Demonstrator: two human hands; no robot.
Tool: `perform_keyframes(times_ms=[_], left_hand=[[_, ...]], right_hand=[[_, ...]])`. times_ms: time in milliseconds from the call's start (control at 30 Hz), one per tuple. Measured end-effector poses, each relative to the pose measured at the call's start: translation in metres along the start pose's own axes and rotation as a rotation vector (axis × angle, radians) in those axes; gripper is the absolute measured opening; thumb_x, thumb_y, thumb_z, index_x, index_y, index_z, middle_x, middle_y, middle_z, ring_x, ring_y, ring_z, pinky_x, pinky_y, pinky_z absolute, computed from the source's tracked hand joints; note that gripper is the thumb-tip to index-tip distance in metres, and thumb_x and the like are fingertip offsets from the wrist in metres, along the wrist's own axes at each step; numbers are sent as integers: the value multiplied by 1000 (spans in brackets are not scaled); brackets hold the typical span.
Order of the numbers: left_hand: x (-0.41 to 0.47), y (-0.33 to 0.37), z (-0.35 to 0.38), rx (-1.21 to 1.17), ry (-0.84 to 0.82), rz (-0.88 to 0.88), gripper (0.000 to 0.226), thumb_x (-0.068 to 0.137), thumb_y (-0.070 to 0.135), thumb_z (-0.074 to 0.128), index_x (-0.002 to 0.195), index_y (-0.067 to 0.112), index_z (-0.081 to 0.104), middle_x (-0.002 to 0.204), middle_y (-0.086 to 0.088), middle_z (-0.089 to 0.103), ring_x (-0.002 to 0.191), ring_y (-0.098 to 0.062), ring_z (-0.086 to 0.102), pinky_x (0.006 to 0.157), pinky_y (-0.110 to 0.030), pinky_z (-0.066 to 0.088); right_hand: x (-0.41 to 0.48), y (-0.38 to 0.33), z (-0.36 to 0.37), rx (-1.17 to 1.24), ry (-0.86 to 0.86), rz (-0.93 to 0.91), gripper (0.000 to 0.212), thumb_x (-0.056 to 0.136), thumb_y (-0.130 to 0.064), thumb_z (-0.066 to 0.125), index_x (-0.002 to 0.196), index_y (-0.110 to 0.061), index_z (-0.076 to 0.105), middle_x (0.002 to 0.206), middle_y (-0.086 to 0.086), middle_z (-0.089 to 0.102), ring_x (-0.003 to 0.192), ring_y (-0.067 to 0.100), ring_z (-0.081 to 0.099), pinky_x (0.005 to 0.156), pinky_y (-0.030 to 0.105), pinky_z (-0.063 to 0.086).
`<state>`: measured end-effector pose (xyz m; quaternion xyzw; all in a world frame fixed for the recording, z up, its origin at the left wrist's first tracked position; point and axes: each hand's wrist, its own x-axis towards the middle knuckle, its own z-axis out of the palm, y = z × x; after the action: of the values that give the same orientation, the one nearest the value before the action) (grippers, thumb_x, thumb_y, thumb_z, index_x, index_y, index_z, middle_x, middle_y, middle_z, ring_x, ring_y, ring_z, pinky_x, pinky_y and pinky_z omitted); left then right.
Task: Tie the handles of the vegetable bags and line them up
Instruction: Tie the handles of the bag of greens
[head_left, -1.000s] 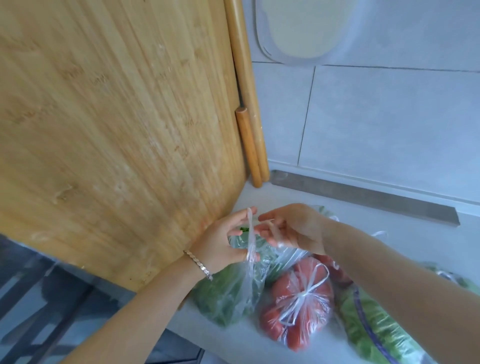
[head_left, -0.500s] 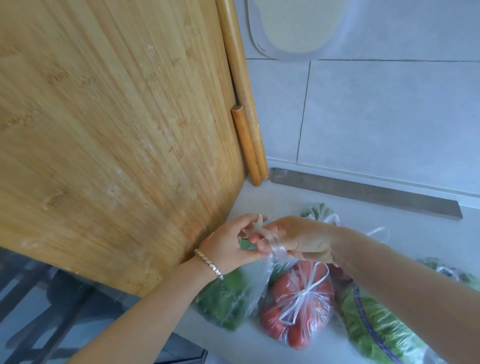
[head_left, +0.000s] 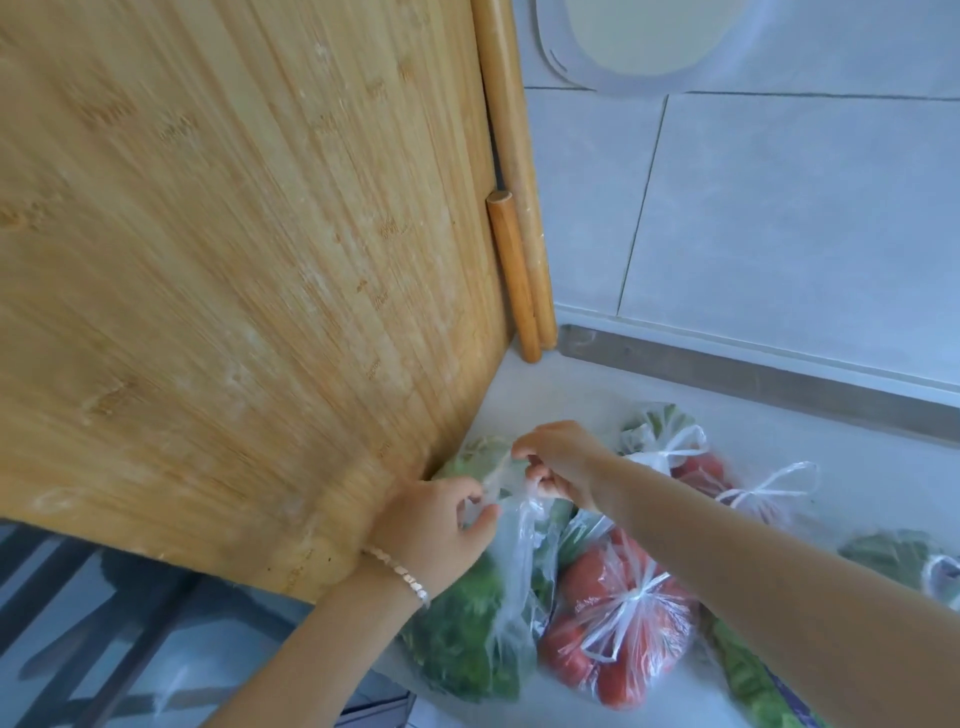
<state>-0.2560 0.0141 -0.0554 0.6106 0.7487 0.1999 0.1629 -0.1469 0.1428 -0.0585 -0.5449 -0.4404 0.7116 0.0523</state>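
A clear plastic bag of green leafy vegetables (head_left: 467, 639) lies on the pale counter next to the wooden board. My left hand (head_left: 436, 525) and my right hand (head_left: 558, 457) both pinch its thin handles (head_left: 511, 488) just above the bag, fingers closed on the twisted plastic. To its right lies a bag of tomatoes (head_left: 618, 618) with a tied white knot. Behind my right forearm sit two more tied bags, one green (head_left: 657, 431) and one red (head_left: 727, 483). Further green bags show at the right edge (head_left: 898, 558) and bottom right (head_left: 753, 680).
A large bamboo cutting board (head_left: 234, 260) leans upright at the left, close to my left hand. Two wooden rolling pins (head_left: 511, 270) stand in the corner. A tiled wall (head_left: 779, 208) and a metal strip (head_left: 753, 374) bound the counter behind. The counter edge drops off at bottom left.
Both hands have dropped lower toward the green bag, still working its handles. My right hand moved back and right of the left; the view shifted down, showing more tied bags behind.
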Motion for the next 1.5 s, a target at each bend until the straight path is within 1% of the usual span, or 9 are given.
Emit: perform_keyframes(times_ms=[133,367,500,700,933,1100,1233,1333,1500], left_hand=[[6,3,-7,-8,23,201,45,84,35,43,47,24,19,39,7,18,38,-7,22,41,-19,21],[16,5,-7,145,-140,10,34,92,37,44,64,17,42,54,-2,45,52,-13,38,55,-25,31],[8,-3,-4,161,-189,339,22,93,21,44,81,23,62,54,-4,59,48,-12,45,48,-22,35],[-29,-37,8,146,-295,641,42,76,7,56,48,19,27,45,5,22,46,-12,26,57,-21,31],[-4,-73,1,-112,-109,341,33,64,6,49,43,16,26,37,-4,27,42,-10,22,45,-23,29],[19,-51,-7,13,19,173,36,74,34,45,45,15,34,37,6,21,40,-10,27,39,-17,17],[25,-40,-5,421,-61,341,46,83,43,41,45,17,42,36,2,38,36,-15,38,38,-15,15],[18,-38,3,488,-156,512,42,79,36,55,40,19,51,32,5,46,32,-11,43,44,-13,37],[-4,-43,22,570,-239,698,30,56,22,76,39,23,52,32,7,43,36,-8,38,54,-14,32]], right_hand=[[15,-16,12,-322,-22,-3,19,79,-3,51,64,-11,46,54,3,31,45,15,27,42,18,28],[26,-41,14,-678,-505,182,39,87,-20,49,49,-18,36,30,-10,28,29,5,22,46,15,26],[48,-38,16,-589,-254,22,38,89,-15,53,55,-16,37,35,-7,32,29,7,27,43,16,27],[82,-9,0,-199,56,124,23,87,-5,51,65,-10,45,40,0,29,29,10,25,41,15,31],[83,-11,-28,130,-204,276,37,88,-8,51,53,-13,39,31,-6,26,23,7,22,30,9,25],[47,-35,-48,-423,-600,361,31,91,-24,51,68,-7,62,35,-9,30,27,1,26,30,8,23],[42,-34,-46,-491,-513,202,35,96,-25,45,63,-14,47,33,-8,26,28,2,22,32,10,17],[52,-25,-43,-431,-316,63,38,97,-27,43,61,-14,44,32,-9,24,27,4,18,31,13,12],[75,19,-41,-116,-42,169,37,93,-11,45,57,-11,39,25,-9,23,20,5,17,26,12,11]])
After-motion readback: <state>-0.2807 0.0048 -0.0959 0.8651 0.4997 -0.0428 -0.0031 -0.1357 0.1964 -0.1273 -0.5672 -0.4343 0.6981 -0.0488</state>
